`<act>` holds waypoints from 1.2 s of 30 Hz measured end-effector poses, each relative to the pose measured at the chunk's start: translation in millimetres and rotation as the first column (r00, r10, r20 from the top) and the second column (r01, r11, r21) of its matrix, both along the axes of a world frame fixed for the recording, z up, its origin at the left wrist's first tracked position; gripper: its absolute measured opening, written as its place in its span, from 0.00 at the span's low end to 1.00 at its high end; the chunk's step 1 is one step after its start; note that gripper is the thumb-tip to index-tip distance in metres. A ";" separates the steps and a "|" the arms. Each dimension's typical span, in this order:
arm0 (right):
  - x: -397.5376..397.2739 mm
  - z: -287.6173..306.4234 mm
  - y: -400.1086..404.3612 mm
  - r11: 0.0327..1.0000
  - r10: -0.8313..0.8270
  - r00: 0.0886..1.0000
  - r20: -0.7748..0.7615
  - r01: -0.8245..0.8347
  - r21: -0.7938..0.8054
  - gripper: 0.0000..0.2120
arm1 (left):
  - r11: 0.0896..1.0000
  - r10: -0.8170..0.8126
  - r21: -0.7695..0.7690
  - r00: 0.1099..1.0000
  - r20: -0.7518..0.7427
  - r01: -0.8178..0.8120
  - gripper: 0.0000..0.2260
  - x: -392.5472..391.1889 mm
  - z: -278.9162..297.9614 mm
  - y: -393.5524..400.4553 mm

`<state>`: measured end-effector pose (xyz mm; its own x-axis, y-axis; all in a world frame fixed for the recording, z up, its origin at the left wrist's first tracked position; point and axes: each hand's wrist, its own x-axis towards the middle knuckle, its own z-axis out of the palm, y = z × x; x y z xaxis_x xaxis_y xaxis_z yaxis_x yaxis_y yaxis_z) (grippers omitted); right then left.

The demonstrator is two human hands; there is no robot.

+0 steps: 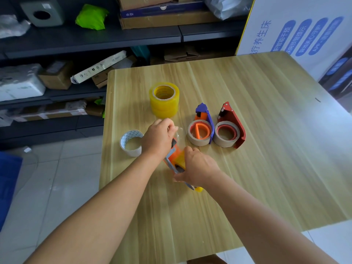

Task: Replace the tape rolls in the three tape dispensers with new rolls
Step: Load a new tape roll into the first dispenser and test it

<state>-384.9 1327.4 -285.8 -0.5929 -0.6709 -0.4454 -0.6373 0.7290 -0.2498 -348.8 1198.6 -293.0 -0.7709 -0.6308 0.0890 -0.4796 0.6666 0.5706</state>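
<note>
left hand: fingers pinch clear glossy tape strip
right hand: fingers grip orange plastic dispenser, desk centre
yellow rolls: stacked, 12 o'clock
white empty core: 9 o'clock

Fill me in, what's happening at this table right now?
A person is working on an orange tape dispenser on the wooden table. The right hand grips its body, where a yellow roll sits, while the left hand pinches a clear strip of tape at its front end. Two more dispensers, a blue one and a red one, lie beside them holding near-empty cores. A stack of yellow rolls and a spent core are nearby.
</note>
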 end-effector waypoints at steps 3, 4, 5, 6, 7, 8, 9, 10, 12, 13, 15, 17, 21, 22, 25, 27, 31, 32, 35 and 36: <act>-2.1 -1.2 3.0 1.000 -0.004 1.000 0.002 0.004 -0.010 0.31 | 0.997 0.034 0.075 0.999 -0.037 -0.031 0.09 3.1 -2.0 -2.9; -2.7 -1.8 4.5 1.000 -0.010 1.000 -0.004 0.010 -0.018 0.31 | 0.993 0.054 0.109 0.997 -0.047 -0.049 0.09 5.0 -2.7 -4.2; -3.2 -2.1 5.9 1.000 -0.015 1.000 -0.013 0.015 -0.026 0.31 | 0.989 0.071 0.132 0.996 -0.055 -0.063 0.09 7.4 -3.1 -5.0; -3.5 -2.3 7.2 0.999 -0.021 1.000 -0.019 0.020 -0.031 0.32 | 0.987 0.083 0.142 0.995 -0.058 -0.074 0.09 9.6 -3.1 -5.0; -3.5 -2.0 7.7 0.999 -0.025 0.999 -0.023 0.024 -0.035 0.34 | 0.987 0.086 0.140 0.995 -0.058 -0.078 0.09 11.8 -2.6 -4.7; -3.2 -1.9 7.9 0.999 -0.028 0.999 -0.026 0.027 -0.033 0.35 | 0.989 0.083 0.127 0.995 -0.052 -0.076 0.10 13.0 -2.2 -4.5; -2.7 -1.4 7.8 0.999 -0.026 0.999 -0.028 0.025 -0.026 0.36 | 0.993 0.072 0.098 0.997 -0.041 -0.068 0.10 13.9 -0.8 -3.8; -2.1 -0.8 7.7 1.000 -0.018 0.999 -0.029 0.017 -0.018 0.35 | 0.998 0.047 0.051 0.998 -0.029 -0.046 0.10 13.6 1.3 -2.6; -0.4 0.6 7.3 1.000 0.010 1.000 -0.024 -0.011 -0.005 0.32 | 0.998 -0.048 -0.052 0.998 -0.046 0.046 0.10 10.8 5.7 0.7; 0.3 1.4 7.1 1.000 0.024 1.000 -0.017 -0.024 -0.002 0.31 | 0.992 -0.101 -0.086 0.993 -0.068 0.095 0.10 8.6 7.7 2.3; 1.0 1.7 7.3 0.999 0.035 0.999 0.001 -0.035 -0.002 0.30 | 0.987 -0.144 -0.090 0.986 -0.090 0.136 0.10 6.4 10.2 3.7; 1.0 1.2 8.1 1.000 0.028 0.999 0.014 -0.028 0.001 0.30 | 0.992 -0.116 -0.052 0.986 -0.115 0.111 0.10 8.2 7.5 0.8; -1.5 -1.6 10.0 1.000 0.007 1.000 0.021 -0.007 -0.002 0.29 | 0.996 -0.088 -0.022 0.983 -0.158 0.086 0.09 15.5 2.5 -2.8; -2.8 -2.4 10.4 1.000 -0.014 1.000 0.024 0.014 -0.007 0.29 | 0.996 -0.086 -0.021 0.981 -0.176 0.084 0.09 16.6 2.6 -2.5; -6.9 -3.2 10.5 0.998 -0.067 0.998 0.017 0.067 -0.013 0.29 | 0.999 -0.054 -0.011 0.971 -0.231 0.053 0.08 21.5 3.3 -1.6; -8.4 -4.8 11.0 0.997 -0.075 0.997 0.004 0.075 -0.026 0.29 | 1.000 -0.015 0.020 0.967 -0.253 0.021 0.08 27.1 1.8 -2.1; -7.8 -9.7 13.8 0.992 -0.099 0.995 0.007 0.099 -0.075 0.27 | 0.984 0.121 0.158 0.964 -0.237 -0.085 0.08 34.0 3.1 -3.2; -7.1 -11.2 14.6 0.991 -0.103 0.995 0.009 0.103 -0.086 0.27 | 0.976 0.147 0.192 0.966 -0.213 -0.106 0.07 34.4 3.1 -4.5; -5.7 -14.5 17.6 0.985 -0.112 0.994 0.014 0.113 -0.134 0.29 | 0.957 0.151 0.259 0.986 -0.071 -0.128 0.08 33.7 3.4 -9.3; -5.5 -15.5 18.7 0.983 -0.113 0.993 0.015 0.114 -0.145 0.30 | 0.954 0.134 0.273 0.991 -0.016 -0.125 0.09 33.8 2.2 -11.3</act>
<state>-390.4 1346.1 -301.2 -0.6664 -0.6573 -0.3518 -0.5506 0.7521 -0.3623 -315.0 1187.3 -290.8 -0.6805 -0.7290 -0.0737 -0.5286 0.4188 0.7384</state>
